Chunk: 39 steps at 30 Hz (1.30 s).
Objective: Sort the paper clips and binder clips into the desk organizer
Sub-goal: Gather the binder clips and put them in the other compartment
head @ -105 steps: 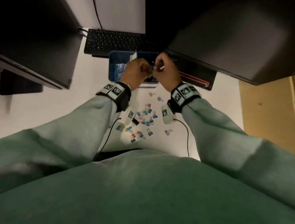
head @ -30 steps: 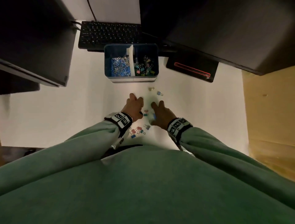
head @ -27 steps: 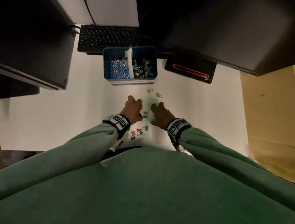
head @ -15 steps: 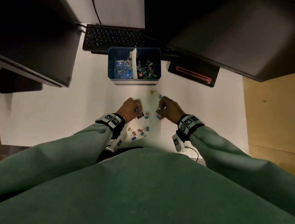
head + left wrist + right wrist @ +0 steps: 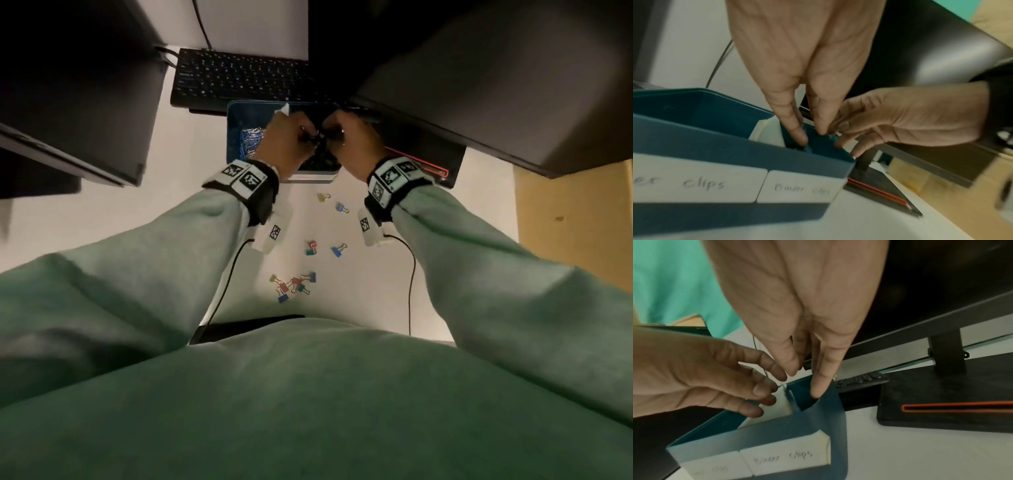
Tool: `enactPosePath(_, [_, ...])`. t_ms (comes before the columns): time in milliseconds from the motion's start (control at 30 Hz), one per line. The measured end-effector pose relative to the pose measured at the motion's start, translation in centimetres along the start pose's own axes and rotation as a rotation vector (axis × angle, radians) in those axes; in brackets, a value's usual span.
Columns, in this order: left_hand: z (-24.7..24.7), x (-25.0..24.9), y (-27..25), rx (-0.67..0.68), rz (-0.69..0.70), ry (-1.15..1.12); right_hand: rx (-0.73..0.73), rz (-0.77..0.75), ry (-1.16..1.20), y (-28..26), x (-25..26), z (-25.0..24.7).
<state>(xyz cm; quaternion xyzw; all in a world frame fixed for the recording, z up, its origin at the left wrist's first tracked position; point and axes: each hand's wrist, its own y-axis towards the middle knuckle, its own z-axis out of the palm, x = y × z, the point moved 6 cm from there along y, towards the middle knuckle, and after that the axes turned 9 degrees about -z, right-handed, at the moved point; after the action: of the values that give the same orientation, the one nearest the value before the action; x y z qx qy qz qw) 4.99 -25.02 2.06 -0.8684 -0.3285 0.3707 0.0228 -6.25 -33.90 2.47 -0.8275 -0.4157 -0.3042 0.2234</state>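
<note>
Head view: both hands, left hand [image 5: 286,142] and right hand [image 5: 349,140], hover over the desk organizer [image 5: 236,137], grasp unclear; loose binder clips [image 5: 294,284] behind the wrists (light, stiff, springy) judged best pinched by their wire loops.

This is an office workstation. A white counter [image 5: 85,222] carries a black keyboard [image 5: 239,77] with a cable running up behind it, and dark monitors [image 5: 496,78] hang over the surface on both sides; the right wrist view shows one monitor's stand [image 5: 945,352] rising from a flat black base with an orange-red stripe [image 5: 953,407]. A blue desk organizer [image 5: 701,155] sits just in front of the keyboard, its two compartments marked with handwritten white labels [image 5: 785,457] for clips. Small coloured binder clips [image 5: 294,284] lie scattered on the counter, and blue paper clips [image 5: 250,144] fill the organizer's left compartment.
</note>
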Motion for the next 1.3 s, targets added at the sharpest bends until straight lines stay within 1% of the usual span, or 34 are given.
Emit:
enactPosePath(100, [1.1, 0.8, -2.9, -0.065, 0.076, 0.016, -0.107, -0.051, -0.002, -2.9, -0.8, -0.6])
enactPosePath(133, [1.9, 1.2, -4.5, -0.051, 0.105, 0.015, -0.11, -0.059, -0.018, -4.3, -1.4, -0.2])
enactPosePath(167, [3.2, 1.7, -6.1, 0.0, 0.118, 0.043, -0.061, -0.054, -0.047, -5.9, -2.1, 0.7])
enactPosePath(200, [4.8, 2.3, -7.6, 0.083, 0.106, 0.102, 0.038, -0.039, -0.093, -7.4, -2.7, 2.1])
enactPosePath(300, [9.8, 4.8, -10.7, 0.35, 0.046, 0.322, 0.466, 0.031, -0.284, -12.3, -4.5, 7.6])
enactPosePath(333, [11.3, 5.5, -11.3, 0.414, 0.059, 0.393, 0.554, 0.045, -0.314, -13.6, -5.2, 9.2])
enactPosePath(367, [12.4, 5.9, -11.7, 0.456, 0.083, 0.427, 0.585, 0.045, -0.312, -14.5, -5.6, 10.2])
enactPosePath(400, [13.0, 6.2, -11.8, 0.48, 0.087, 0.396, 0.575, 0.042, -0.281, -14.8, -5.9, 10.8])
enactPosePath(467, [13.5, 6.7, -11.6, 0.506, 0.053, 0.301, 0.531, 0.043, -0.231, -14.7, -6.4, 11.1])
enactPosePath(500, [13.6, 7.1, -11.4, 0.507, 0.024, 0.264, 0.532, 0.052, -0.231, -14.6, -6.7, 11.1])
enactPosePath(567, [13.1, 7.3, -11.1, 0.467, 0.036, 0.254, 0.516, 0.051, -0.248, -14.6, -7.3, 10.7])
enactPosePath(633, [12.7, 7.4, -10.9, 0.417, 0.082, 0.258, 0.427, 0.042, -0.173, -14.5, -7.7, 9.9])
enactPosePath(700, [12.3, 8.0, -10.8, 0.401, 0.08, 0.24, 0.319, 0.051, -0.104, -14.1, -7.9, 8.8])
enactPosePath(800, [11.7, 8.2, -10.5, 0.368, 0.076, 0.235, 0.144, 0.147, -0.067, -12.7, -8.2, 7.2])
enactPosePath(833, [11.6, 8.0, -10.3, 0.356, 0.088, 0.225, 0.111, 0.168, -0.062, -12.0, -8.0, 6.9])
enactPosePath(867, [11.4, 7.8, -10.2, 0.344, 0.095, 0.209, 0.104, 0.183, -0.061, -11.3, -7.8, 6.8])
enactPosePath(933, [11.2, 7.4, -9.5, 0.305, 0.091, 0.171, 0.146, 0.192, -0.105, -9.9, -7.3, 7.4])
enactPosePath(1000, [11.0, 7.3, -8.6, 0.267, 0.051, 0.126, 0.196, 0.184, -0.212, -8.8, -7.1, 8.3])
enactPosePath(1067, [10.6, 7.1, -7.7, 0.228, 0.005, 0.077, 0.213, 0.185, -0.25, -8.4, -7.1, 8.6])
enactPosePath(1133, [10.2, 6.8, -7.2, 0.199, -0.017, 0.045, 0.197, 0.184, -0.149, -8.8, -7.6, 8.2])
enactPosePath(1167, [10.2, 6.7, -7.2, 0.19, -0.011, 0.031, 0.161, 0.207, -0.047, -9.3, -7.9, 7.7])
enactPosePath(1233, [10.3, 6.2, -7.3, 0.18, 0.02, 0.024, 0.09, 0.294, 0.232, -10.9, -8.9, 6.6])
enactPosePath(1266, [10.6, 5.9, -7.3, 0.179, 0.025, 0.029, 0.07, 0.33, 0.359, -11.8, -9.4, 6.2])
enactPosePath(1300, [10.9, 5.6, -7.2, 0.177, 0.021, 0.033, 0.072, 0.345, 0.43, -12.7, -9.6, 5.9])
